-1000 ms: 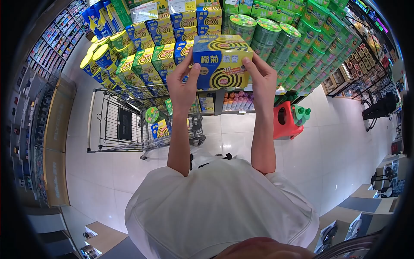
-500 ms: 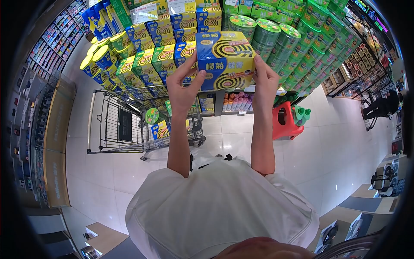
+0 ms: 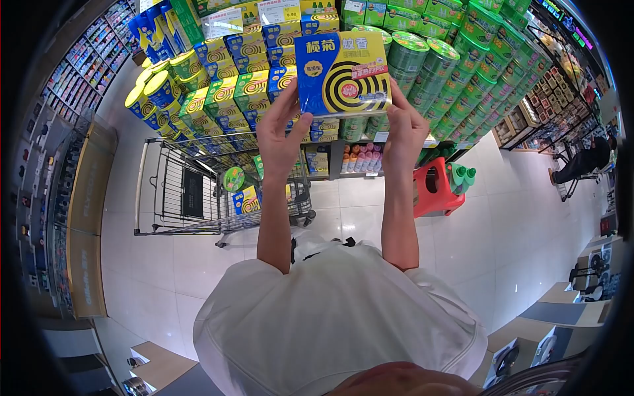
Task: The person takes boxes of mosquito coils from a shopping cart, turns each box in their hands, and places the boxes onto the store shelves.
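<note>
A blue and yellow mosquito coil box (image 3: pixel 343 74) with a black spiral printed on it is held up before me, its broad face toward the camera. My left hand (image 3: pixel 282 129) grips its left edge, thumb near the lower corner. At the right edge, my right hand (image 3: pixel 404 122) is closed on the box, with the thumb in front. Behind it, similar boxes (image 3: pixel 247 92) stand stacked on the display, some with green sides. Green round tubs (image 3: pixel 439 63) are piled to the right.
A wire shopping cart (image 3: pixel 188 191) holding a few products stands at lower left. A red stool (image 3: pixel 436 188) is beside green bottles (image 3: pixel 460 175) on the floor. Farther right, a person in dark clothing (image 3: pixel 584 162) is near another cart. Price cards (image 3: pixel 281 12) top the shelf.
Both hands have tilted the box, so its large spiral face now shows instead of two narrower faces. It sits slightly higher in view. The person at far right has shifted a little.
</note>
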`<state>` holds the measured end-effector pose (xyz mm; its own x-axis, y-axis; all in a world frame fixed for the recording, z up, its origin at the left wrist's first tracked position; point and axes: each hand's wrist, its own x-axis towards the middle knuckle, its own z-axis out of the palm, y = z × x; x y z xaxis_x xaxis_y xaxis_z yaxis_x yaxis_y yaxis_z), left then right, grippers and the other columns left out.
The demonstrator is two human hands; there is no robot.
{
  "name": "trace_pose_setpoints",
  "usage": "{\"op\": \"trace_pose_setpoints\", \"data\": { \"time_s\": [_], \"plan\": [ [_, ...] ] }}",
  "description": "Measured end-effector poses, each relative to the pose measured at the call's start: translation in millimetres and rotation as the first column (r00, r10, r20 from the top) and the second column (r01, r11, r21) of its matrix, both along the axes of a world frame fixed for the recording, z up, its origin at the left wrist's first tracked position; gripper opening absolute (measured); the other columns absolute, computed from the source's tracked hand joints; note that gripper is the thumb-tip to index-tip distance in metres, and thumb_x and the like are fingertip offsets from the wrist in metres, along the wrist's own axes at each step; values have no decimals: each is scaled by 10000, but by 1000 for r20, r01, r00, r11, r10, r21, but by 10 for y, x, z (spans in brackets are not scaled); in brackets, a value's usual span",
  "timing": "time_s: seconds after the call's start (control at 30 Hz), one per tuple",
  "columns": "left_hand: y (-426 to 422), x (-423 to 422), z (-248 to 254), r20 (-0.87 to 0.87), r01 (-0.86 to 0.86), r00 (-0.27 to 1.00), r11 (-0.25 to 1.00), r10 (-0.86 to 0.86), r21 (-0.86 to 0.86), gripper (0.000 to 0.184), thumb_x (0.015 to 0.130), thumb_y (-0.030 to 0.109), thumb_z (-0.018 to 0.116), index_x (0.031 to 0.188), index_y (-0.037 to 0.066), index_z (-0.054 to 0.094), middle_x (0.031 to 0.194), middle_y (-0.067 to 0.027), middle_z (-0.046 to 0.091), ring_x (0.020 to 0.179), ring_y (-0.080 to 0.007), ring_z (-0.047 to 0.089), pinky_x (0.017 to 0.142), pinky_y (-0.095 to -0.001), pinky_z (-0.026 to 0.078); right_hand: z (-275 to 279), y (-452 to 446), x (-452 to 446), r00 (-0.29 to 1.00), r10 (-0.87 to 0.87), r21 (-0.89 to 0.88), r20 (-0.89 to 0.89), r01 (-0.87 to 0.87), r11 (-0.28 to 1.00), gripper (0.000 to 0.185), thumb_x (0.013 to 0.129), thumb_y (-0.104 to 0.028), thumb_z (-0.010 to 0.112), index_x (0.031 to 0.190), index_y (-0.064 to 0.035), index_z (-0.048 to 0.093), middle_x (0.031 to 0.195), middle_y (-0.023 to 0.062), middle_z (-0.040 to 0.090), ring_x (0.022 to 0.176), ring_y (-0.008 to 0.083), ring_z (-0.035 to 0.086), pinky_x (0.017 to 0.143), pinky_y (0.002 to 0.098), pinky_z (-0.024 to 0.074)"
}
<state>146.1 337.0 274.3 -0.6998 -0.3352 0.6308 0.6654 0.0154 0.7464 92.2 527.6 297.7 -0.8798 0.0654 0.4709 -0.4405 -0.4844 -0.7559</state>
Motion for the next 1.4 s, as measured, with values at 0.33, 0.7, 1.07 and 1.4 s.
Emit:
{"op": "trace_pose_setpoints", "data": {
  "time_s": [0.33, 0.7, 1.07, 1.4],
  "plan": [
    [-14, 51, -10, -108, 74, 991, 997, -77, -35, 622, 896, -62, 665, 1475, -91, 443, 1527, -222, 472, 1371, -282, 516, 1153, -406, 411, -92, -107, 32, 996, -2, -142, -88, -11, 990, 510, 818, 30, 506, 1309, 121, 614, 1413, 224, 594, 1365, 287, 530, 1173, 391, 373],
    [75, 59, -20, -153, 59, 987, 998, -53, 35, 636, 954, 52, 654, 1505, -108, 378, 1517, -204, 490, 1392, -259, 494, 1176, -389, 358, -105, -126, 30, 973, -6, -80, -231, -12, 997, 510, 912, -96, 570, 1386, 92, 561, 1480, 212, 539, 1413, 296, 478, 1196, 415, 333],
    [180, 75, 17, -124, 91, 989, 994, -83, 61, 623, 987, 62, 640, 1511, -115, 353, 1531, -237, 457, 1426, -283, 450, 1199, -415, 326, -139, -207, -50, 893, -224, 0, -391, 243, 970, 623, 1013, -332, 595, 1453, 95, 482, 1464, 196, 551, 1369, 263, 517, 1179, 409, 351],
    [341, 61, -41, -88, -1, 996, 997, -5, -73, 684, 920, 56, 679, 1516, -91, 378, 1540, -227, 459, 1412, -294, 472, 1163, -410, 375, -119, -170, -79, 923, -285, -40, -261, 284, 958, 626, 1097, -423, 441, 1425, 107, 486, 1344, 168, 627, 1243, 196, 591, 1088, 363, 432]
  ]
}}
